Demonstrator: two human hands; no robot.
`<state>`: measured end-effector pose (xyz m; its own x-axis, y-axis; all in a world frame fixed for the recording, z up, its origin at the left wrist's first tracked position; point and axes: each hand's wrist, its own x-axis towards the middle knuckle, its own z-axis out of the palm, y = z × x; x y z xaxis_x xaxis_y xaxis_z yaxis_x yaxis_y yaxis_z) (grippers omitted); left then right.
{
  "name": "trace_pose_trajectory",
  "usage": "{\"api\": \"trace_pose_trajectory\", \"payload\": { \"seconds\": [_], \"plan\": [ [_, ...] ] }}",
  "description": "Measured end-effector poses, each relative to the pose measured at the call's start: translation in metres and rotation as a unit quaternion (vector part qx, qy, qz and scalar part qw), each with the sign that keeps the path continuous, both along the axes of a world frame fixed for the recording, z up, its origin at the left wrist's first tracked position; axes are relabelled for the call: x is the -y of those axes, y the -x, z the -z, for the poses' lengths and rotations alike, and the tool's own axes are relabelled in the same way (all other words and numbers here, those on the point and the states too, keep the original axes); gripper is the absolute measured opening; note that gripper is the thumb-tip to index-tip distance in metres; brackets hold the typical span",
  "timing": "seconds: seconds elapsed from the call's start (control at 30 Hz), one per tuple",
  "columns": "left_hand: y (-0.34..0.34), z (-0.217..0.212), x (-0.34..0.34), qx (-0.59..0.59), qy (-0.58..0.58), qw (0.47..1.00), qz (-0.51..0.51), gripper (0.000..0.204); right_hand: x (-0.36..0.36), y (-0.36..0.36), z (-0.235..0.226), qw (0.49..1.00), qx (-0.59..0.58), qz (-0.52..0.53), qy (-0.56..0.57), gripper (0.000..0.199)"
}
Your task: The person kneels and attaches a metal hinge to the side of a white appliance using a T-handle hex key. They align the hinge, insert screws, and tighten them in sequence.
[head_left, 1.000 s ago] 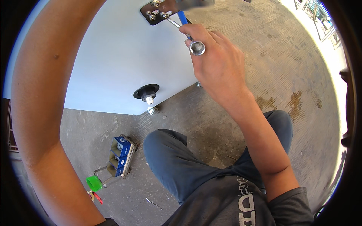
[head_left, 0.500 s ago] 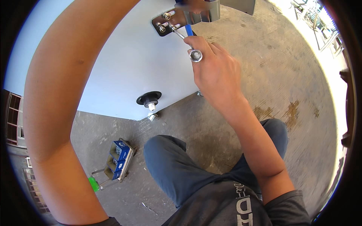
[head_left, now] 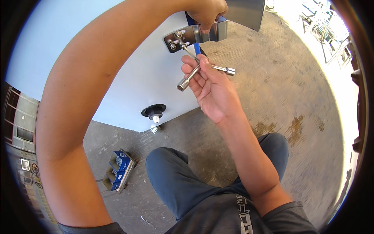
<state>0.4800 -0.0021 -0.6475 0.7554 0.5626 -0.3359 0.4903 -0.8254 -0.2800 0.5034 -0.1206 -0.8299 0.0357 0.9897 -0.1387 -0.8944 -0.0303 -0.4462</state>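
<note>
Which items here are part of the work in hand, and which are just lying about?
In use:
- left hand gripping the metal bracket
- right hand holding the cross socket wrench against the bracket's bolts
- white panel

Lying about:
- blue boxes on the concrete floor
- black knob on the panel

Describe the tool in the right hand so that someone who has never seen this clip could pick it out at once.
Start from the big pale panel lying flat; near its far corner a metal bracket is pinned by the left hand. Just below it, the right hand holds a Y-shaped socket wrench, one arm on a bracket bolt. It is the only shiny, three-armed steel tool, unlike the black round knob nearer the panel's edge.
</note>
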Motion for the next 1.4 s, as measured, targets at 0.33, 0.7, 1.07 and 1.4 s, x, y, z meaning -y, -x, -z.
{"api": "trace_pose_trajectory", "payload": {
  "seconds": [0.33,0.7,1.07,1.4],
  "plan": [
    [-0.003,0.011,-0.015,0.014,0.003,0.998,-0.055,0.046,-0.007,0.010,0.046,0.799,0.441,0.399,-0.089,0.077],
    [-0.005,0.016,-0.021,0.003,-0.003,0.999,-0.047,0.046,0.032,0.038,0.079,0.641,0.689,0.317,-0.120,0.034],
    [-0.003,0.014,-0.018,-0.001,-0.013,0.999,-0.039,0.050,0.029,0.018,-0.011,0.557,0.731,0.331,-0.217,0.025],
    [-0.001,0.013,-0.014,0.030,-0.012,0.999,-0.042,0.049,0.014,-0.040,0.011,0.759,0.575,0.298,-0.066,0.015]
  ]
}}
